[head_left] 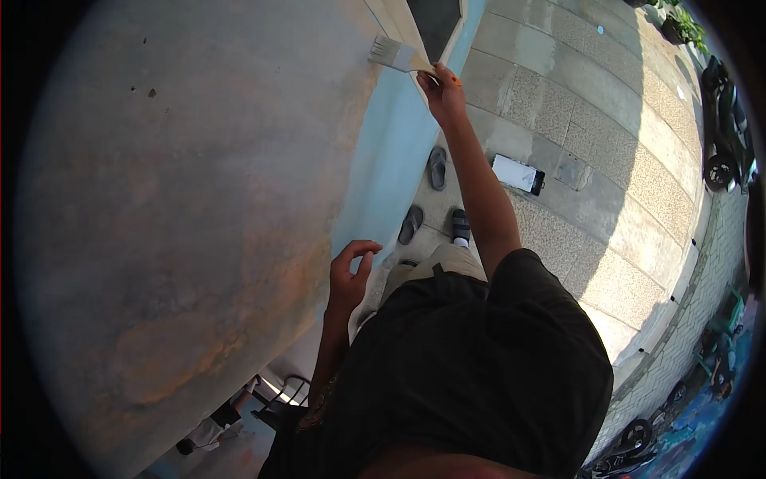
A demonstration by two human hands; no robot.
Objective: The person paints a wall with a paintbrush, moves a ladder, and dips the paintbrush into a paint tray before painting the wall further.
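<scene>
My right hand (443,89) is closed around the handle of a wide, flat paintbrush (411,60), whose pale bristles point left. The bristle end is at the wall (239,160), close to a door or window frame (401,28); I cannot tell whether it touches. A light blue painted band (383,152) runs along the wall below the brush, beside bare, stained grey-brown plaster. My left hand (349,275) is held near the lower end of the blue band, fingers curved and apart from the thumb, holding nothing.
On the paved ground (550,104) lies a white rectangular tray-like object (515,173) with a dark end. Loose dark sandals (438,168) lie by the wall near my feet. Motorbikes (722,128) and plants (682,28) stand at the right. Another person (209,431) and a dark chair (287,395) appear at lower left.
</scene>
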